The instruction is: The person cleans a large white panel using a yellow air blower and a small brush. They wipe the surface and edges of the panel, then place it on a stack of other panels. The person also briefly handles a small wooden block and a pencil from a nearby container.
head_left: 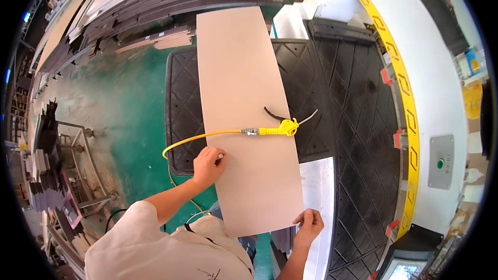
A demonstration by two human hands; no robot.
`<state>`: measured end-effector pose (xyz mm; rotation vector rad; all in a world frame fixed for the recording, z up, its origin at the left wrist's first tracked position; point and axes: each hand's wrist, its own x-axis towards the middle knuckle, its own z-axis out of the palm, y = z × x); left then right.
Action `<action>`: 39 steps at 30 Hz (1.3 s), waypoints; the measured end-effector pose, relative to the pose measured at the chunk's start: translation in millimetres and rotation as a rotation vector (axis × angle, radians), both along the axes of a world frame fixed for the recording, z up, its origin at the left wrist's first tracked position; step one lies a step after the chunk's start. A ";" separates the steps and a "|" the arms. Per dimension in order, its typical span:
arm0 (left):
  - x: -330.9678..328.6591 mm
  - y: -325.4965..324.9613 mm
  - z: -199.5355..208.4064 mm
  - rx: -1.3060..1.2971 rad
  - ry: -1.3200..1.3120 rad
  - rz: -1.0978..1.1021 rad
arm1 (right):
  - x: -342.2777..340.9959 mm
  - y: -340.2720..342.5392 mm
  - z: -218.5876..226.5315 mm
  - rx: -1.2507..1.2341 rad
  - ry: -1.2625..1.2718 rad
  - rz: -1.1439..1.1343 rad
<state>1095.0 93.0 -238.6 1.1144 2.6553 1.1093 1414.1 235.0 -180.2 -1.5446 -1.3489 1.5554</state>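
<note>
A long beige panel (244, 72) lies lengthwise in front of me, its near end close to my body. Across it rests a yellow air blow gun (282, 127), joined by a clear fitting to a yellow hose (192, 137) that loops off the panel's left edge. My left hand (208, 166) is closed at the left edge, just below the hose; a small pale round end shows between thumb and fingers, too small to name. At the near right corner, the fingers of my right hand (309, 224) are bent together on the panel's edge.
Black ribbed mats (358, 124) cover the surface under and right of the panel. Beyond them runs a white machine (441, 98) with a yellow strip and a green button (440, 164). Stacked dark boards (171, 5) lie at the back; a metal cart (85, 161) stands left on green floor.
</note>
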 end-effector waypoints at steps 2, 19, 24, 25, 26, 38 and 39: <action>-1.7 -5.5 0.8 0.017 -0.054 -0.022 | -15.7 -20.6 9.4 0.061 -0.012 0.036; -123.7 -171.8 110.6 -0.184 -0.477 -0.395 | -88.4 -251.9 -15.6 0.008 0.311 -0.128; -211.6 -172.7 84.6 -0.147 -0.502 -0.380 | -149.3 -262.4 -13.8 0.093 0.185 -0.175; -235.1 -171.8 81.8 -0.146 -0.499 -0.388 | -170.8 -257.3 -14.7 0.097 0.148 -0.170; -261.6 -171.9 84.3 -0.190 -0.515 -0.391 | -192.1 -254.7 -7.6 0.089 0.101 -0.165; -661.5 -218.4 62.5 -0.141 -0.472 0.134 | -507.9 -70.0 45.5 0.054 0.050 0.012; -679.5 -208.9 66.3 -0.172 -0.470 0.146 | -523.2 -52.2 51.0 0.085 -0.020 0.073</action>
